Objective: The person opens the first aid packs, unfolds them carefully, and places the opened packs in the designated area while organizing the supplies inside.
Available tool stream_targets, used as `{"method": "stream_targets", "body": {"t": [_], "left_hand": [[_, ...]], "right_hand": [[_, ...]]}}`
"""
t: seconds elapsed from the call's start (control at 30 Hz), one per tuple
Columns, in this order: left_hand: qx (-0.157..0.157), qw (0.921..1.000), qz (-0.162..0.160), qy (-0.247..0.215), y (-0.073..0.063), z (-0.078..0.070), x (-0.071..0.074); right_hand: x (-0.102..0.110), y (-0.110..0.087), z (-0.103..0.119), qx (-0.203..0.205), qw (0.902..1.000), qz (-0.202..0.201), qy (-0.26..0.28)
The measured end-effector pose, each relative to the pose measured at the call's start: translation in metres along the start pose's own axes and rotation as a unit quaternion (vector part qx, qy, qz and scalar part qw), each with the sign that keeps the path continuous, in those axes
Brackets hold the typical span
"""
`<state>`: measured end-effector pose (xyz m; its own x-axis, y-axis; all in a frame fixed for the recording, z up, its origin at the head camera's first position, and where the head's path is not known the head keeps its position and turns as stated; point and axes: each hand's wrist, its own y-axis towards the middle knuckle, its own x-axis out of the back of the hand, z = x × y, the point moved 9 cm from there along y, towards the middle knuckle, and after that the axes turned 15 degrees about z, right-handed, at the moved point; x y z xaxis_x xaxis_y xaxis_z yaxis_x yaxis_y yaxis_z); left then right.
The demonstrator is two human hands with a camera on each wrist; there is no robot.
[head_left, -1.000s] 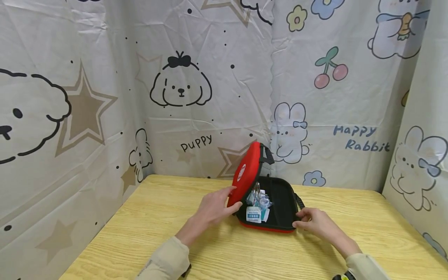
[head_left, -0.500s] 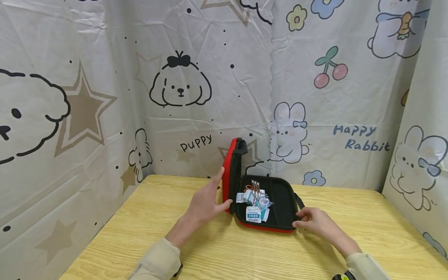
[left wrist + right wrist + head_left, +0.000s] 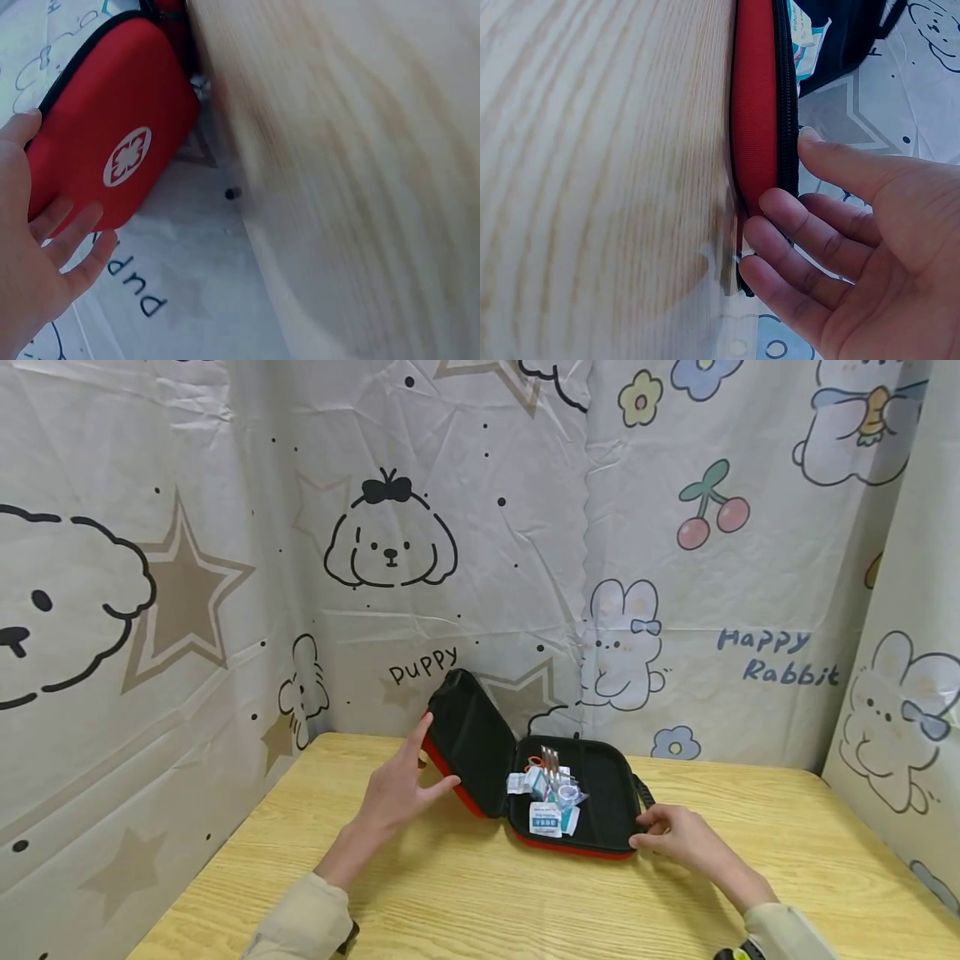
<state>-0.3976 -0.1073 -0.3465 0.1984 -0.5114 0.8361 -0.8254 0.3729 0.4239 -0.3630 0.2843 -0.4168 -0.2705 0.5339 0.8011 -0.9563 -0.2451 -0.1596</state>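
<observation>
A first-aid kit (image 3: pixel 577 853), a red zip case with black lining, lies unzipped on the table. Its lid (image 3: pixel 472 739) leans back to the left, and a white cross emblem (image 3: pixel 127 156) marks the red outer face. My left hand (image 3: pixel 393 789) holds the lid's left side, thumb by the zip rim and fingers against the shell. At the base's front right corner my right hand (image 3: pixel 678 839) pinches the edge, thumb on the zip rim. Inside lie white-and-teal packets (image 3: pixel 546 819), a clear-wrapped roll (image 3: pixel 568 795), slim metal tools (image 3: pixel 551 764) and an orange-handled item (image 3: pixel 534 763).
The wooden table (image 3: pixel 480 902) extends around the case. A printed cloth curtain (image 3: pixel 450 527) stands along the back and both sides. A black strap (image 3: pixel 642 791) sticks out from the base's right side.
The lid has swung from half raised over the base, through upright, to leaning left, showing its black inside. My left hand moved left with it; my right hand stayed at the corner.
</observation>
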Motion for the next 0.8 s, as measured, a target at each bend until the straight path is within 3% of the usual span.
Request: {"method": "stream_targets", "body": {"t": [0.23,0.37,0.53,0.7,0.8], "left_hand": [[0.055,0.9969,0.037,-0.043,-0.012,0.028,0.001],[0.071,0.9939,0.054,-0.065,-0.017,0.039,0.001],[0.067,0.9921,0.083,-0.066,-0.021,0.047,0.003],[0.055,0.9867,0.142,-0.057,-0.024,0.054,0.0],[0.059,0.9796,0.185,-0.05,-0.028,0.061,-0.007]], "right_hand": [[-0.001,0.0,-0.002,-0.004,1.0,0.002,0.003],[-0.001,0.0,-0.001,-0.004,1.0,0.001,0.0],[0.0,0.0,-0.001,-0.004,1.0,-0.002,0.0],[0.001,-0.001,0.002,0.002,1.0,-0.006,-0.004],[0.001,-0.001,0.002,0.0,1.0,-0.005,-0.001]]}}
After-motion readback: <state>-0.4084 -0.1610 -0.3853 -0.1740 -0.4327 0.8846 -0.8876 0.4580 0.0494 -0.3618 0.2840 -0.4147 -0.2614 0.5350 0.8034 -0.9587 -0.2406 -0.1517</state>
